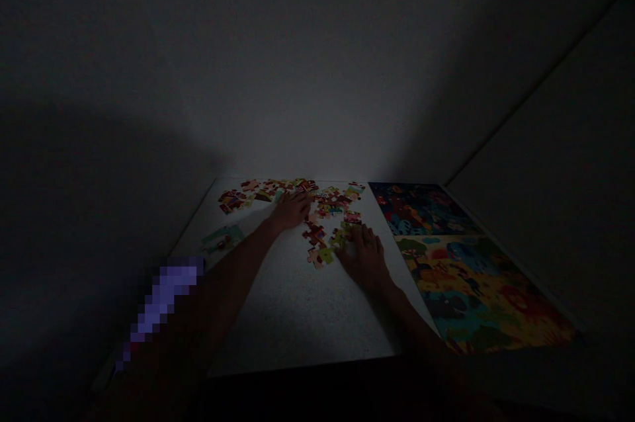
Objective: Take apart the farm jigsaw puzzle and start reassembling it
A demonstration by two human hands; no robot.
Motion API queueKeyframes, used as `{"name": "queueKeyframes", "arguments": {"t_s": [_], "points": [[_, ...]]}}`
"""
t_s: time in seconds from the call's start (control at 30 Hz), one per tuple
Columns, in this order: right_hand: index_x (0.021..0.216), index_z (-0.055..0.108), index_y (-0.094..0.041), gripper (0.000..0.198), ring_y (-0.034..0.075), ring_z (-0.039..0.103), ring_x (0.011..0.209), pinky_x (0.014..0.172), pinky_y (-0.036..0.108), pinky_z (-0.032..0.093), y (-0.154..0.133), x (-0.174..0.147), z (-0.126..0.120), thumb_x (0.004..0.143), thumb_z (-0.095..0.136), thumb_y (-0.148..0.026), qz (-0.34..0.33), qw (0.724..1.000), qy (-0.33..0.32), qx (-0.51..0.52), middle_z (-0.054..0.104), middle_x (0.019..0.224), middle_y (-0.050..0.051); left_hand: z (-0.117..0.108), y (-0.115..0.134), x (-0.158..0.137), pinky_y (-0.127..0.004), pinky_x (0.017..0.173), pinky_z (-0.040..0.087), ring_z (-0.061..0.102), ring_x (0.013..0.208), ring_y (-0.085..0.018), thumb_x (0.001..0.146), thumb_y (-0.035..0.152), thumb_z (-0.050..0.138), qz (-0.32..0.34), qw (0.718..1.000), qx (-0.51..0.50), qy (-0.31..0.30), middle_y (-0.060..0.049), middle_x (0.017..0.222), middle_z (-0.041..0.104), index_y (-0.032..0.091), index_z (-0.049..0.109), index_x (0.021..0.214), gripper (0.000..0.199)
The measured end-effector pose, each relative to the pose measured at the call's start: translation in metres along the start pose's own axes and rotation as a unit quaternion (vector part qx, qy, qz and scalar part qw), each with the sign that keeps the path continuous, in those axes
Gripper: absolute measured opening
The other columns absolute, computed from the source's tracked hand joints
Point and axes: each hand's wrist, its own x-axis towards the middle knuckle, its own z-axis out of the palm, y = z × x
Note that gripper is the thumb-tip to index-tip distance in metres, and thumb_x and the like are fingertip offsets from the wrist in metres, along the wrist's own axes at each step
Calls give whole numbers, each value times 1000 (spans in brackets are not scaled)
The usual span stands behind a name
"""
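The bare left forearm (243,266) slants forward and rightward; the left hand (292,210) is palm down, fingers extended. The right forearm (409,316) angles leftward, its right hand (366,253) nearer, fingers bent, palm down.

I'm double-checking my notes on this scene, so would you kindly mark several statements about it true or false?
1. The left hand is at the puzzle pieces near the wall. True.
2. The yellow-toned picture lies nearer the camera than the dark picture. True.
3. The right hand rests on the yellow-toned picture. False: it is at pieces on the white surface.
4. The pieces form one finished rectangle. False: they lie in irregular groups.
5. A teal-toned puzzle section lies left of the left hand. True.
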Motion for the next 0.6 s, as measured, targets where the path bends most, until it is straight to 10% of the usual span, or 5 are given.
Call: {"name": "queueKeyframes", "arguments": {"t_s": [0.13,0.37,0.6], "points": [[151,34,-9,74,35,25,147,119,53,17,-9,28,-3,92,45,-54,82,996,-10,-12,31,158,22,-5,-17,-42,-48,118,25,37,141,-26,99,32,42,-38,999,30,9,-9,146,51,22,58,134,39],[147,44,-20,70,38,21,147,115,65,11,-38,81,-2,92,42,-64,114,993,-27,30,33,158,17,0,31,-121,-57,117,26,27,147,-35,99,43,41,-92,992,71,43,-15,152,44,20,52,141,49],[137,57,-32,47,27,31,146,119,60,12,-47,95,-7,98,40,-53,-109,965,-126,205,46,152,3,10,80,-174,-63,114,27,33,143,-41,92,55,53,-92,990,90,58,-16,154,40,26,50,143,58]]}}
